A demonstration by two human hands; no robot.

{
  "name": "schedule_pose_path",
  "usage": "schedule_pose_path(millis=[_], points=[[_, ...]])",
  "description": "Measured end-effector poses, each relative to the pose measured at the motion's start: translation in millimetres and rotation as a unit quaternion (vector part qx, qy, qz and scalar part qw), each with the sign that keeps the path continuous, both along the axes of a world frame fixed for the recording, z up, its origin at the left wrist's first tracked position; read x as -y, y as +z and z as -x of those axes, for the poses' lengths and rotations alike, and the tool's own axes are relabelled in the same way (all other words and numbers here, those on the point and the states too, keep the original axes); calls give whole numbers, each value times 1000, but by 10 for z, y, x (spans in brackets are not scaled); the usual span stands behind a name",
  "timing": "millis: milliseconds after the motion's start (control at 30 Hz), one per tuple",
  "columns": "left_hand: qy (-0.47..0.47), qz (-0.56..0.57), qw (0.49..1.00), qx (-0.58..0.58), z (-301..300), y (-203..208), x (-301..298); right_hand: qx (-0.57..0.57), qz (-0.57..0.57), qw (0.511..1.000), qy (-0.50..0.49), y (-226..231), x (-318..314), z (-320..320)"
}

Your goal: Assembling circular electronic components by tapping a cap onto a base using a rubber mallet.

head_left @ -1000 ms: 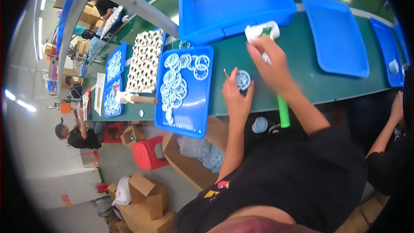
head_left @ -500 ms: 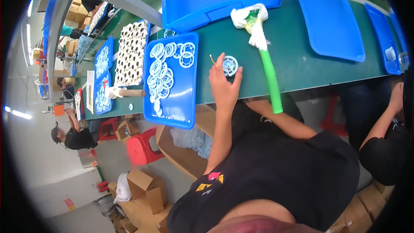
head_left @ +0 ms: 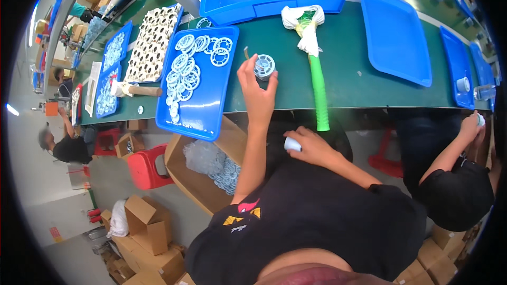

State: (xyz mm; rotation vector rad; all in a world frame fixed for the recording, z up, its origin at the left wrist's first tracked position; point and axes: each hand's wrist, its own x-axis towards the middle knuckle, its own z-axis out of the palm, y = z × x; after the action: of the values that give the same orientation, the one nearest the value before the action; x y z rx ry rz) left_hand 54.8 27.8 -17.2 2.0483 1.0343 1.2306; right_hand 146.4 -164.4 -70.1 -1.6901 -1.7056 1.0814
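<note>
On the green bench, my left hand point(head_left: 257, 87) has its thumb and fingers closed round a round part with a light-blue spoked ring on top point(head_left: 265, 65) and a darker body under it. A thin brownish stem point(head_left: 246, 53) sticks up by those fingers. Below the bench edge, over my lap, my right hand point(head_left: 312, 146) grips a small pale-blue cup-shaped piece point(head_left: 292, 144). A hammer with a green handle point(head_left: 318, 92) lies right of the left hand, its head wrapped in white material. To the left, a blue tray point(head_left: 211, 108) bears several light-blue spoked rings.
A deep blue bin point(head_left: 274, 8) stands at the back, with a flat blue tray point(head_left: 396, 37) to its right. Left are a cream tray with dark-centred pieces point(head_left: 152, 42) and a wooden-handled mallet point(head_left: 142, 91). An open carton point(head_left: 198, 179) sits below. A co-worker point(head_left: 449, 179) sits at right.
My right hand has come into view over my lap with the pale-blue piece in it. The left hand keeps hold of the round part. The whole view has shifted a little.
</note>
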Motion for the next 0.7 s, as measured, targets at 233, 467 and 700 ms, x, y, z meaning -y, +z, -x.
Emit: schedule_pose_path(millis=[233, 467, 700], points=[[-1, 0, 999, 36, 38, -135, -57, -208, -150, 948, -190, 1165, -113, -175], [14, 0, 998, 53, 53, -125, -35, 88, -323, 916, -220, 1257, -1157, -619], [34, -45, 997, 46, 15, -158, -52, 321, -357, 873, -81, 858, -2251, -846]])
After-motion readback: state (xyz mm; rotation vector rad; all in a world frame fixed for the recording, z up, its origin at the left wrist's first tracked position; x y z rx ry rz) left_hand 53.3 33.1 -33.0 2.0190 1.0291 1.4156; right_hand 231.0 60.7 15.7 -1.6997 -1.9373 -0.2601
